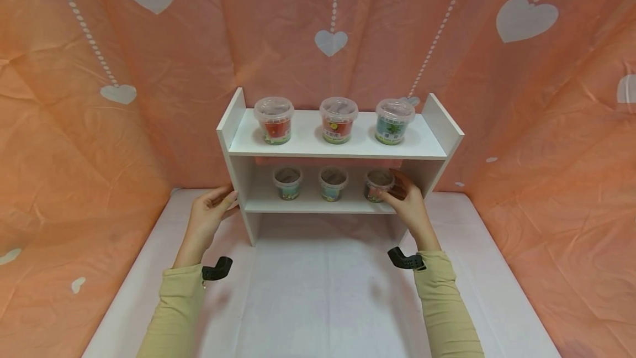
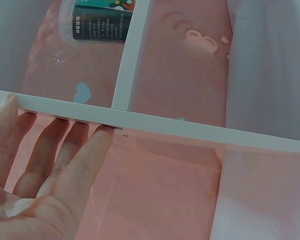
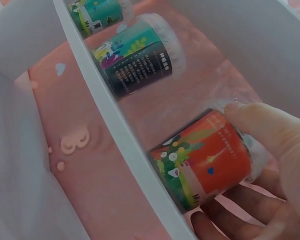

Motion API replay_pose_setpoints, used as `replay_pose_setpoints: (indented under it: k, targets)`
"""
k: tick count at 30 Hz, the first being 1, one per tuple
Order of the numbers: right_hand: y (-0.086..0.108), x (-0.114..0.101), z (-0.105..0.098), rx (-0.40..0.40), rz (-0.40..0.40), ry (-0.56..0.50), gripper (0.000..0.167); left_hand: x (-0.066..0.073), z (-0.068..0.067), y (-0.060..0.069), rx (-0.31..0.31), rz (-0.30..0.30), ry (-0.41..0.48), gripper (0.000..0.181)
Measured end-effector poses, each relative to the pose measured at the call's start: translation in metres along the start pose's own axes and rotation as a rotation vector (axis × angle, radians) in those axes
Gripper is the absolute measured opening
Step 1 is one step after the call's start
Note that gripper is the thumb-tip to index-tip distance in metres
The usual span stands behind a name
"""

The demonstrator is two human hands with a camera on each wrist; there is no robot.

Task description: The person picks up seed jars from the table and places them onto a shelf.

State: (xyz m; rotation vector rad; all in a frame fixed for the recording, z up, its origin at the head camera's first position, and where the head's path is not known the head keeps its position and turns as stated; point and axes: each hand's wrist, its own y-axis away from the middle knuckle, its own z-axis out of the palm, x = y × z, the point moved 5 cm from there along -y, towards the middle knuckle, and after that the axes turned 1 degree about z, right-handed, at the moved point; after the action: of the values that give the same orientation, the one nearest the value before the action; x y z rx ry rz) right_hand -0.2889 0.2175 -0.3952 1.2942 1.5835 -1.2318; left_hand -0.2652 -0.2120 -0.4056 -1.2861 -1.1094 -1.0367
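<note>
My right hand [image 1: 411, 209] holds a small lidded plastic cup with a red label [image 3: 210, 157], thumb and fingers around it near its lid. This cup stands at the right end of the lower board of a white two-tier shelf [image 1: 308, 149]. Left of it on that board are a middle cup with a teal label [image 1: 332, 187] and a left cup [image 1: 288, 185], also teal. At the shelf's left side panel, my left hand [image 1: 205, 220] touches the edge with extended fingertips, as the left wrist view shows; it holds nothing.
Three larger lidded cups stand on the top board: a red-labelled left one [image 1: 275, 123], a red-labelled middle one [image 1: 338, 121] and a teal-labelled right one [image 1: 392, 123]. The shelf stands on a white-covered table [image 1: 318, 291], with an orange heart-print curtain [image 1: 278, 43] behind and at both sides.
</note>
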Motion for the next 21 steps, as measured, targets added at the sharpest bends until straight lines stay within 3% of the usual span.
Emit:
replay_pose_setpoints:
  k: [10, 21]
  targets:
    - [0.010, -0.027, 0.003, -0.026, 0.016, 0.002, 0.066, 0.000, 0.000, 0.000, 0.005, -0.006, -0.004, 0.049]
    - [0.004, -0.001, -0.002, -0.041, -0.036, -0.040, 0.072, -0.001, -0.001, 0.000, 0.012, 0.019, 0.015, 0.048]
